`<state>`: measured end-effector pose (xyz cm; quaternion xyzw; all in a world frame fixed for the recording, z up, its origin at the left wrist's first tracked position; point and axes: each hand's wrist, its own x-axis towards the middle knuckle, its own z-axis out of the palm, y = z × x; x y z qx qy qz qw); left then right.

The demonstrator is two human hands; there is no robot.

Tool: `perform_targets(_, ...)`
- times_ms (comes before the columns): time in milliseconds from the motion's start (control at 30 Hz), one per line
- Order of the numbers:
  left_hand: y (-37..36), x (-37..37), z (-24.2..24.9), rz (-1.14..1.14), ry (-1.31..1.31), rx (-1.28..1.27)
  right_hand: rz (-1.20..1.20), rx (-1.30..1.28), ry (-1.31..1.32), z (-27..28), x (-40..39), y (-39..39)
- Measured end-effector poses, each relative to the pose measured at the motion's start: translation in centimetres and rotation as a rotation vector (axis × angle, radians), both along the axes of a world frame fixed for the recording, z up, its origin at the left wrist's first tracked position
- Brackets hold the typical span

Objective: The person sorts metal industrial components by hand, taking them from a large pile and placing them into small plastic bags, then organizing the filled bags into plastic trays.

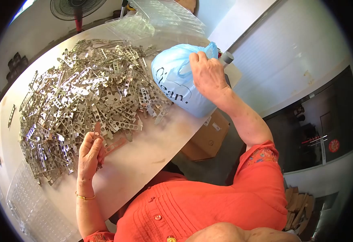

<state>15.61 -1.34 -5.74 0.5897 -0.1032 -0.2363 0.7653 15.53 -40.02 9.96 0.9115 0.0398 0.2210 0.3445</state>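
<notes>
Pinched in my left hand (91, 151) is a thin perforated metal strip (97, 129), its upper end sticking out past the thumb. That hand hovers at the near edge of a large heap of similar metal strips (91, 92), many with rows of round holes. On the table's right side sits a full light-blue plastic bag (176, 76) printed with "Clean." My right hand (209, 74) is closed on the gathered top of this bag. What the bag contains is hidden.
Clear plastic trays (168, 18) lie at the table's far end, and another clear sheet (27, 201) is at the near left. A grey cylinder (226, 57) stands behind the bag. A cardboard box (209, 137) is below the table edge. A fan (78, 8) stands beyond.
</notes>
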Motion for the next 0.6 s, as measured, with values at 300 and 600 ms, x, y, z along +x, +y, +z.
perform_targets(300, 0.1, 0.1, -0.3, -0.011, 0.001, -0.012, 0.260, 0.457, -0.099, -0.7, 0.0, -0.1)
perform_targets(600, 0.1, 0.0, -0.1, -0.005, 0.004, -0.015, 0.168, 0.435, 0.017, 0.0, -1.5, 0.9)
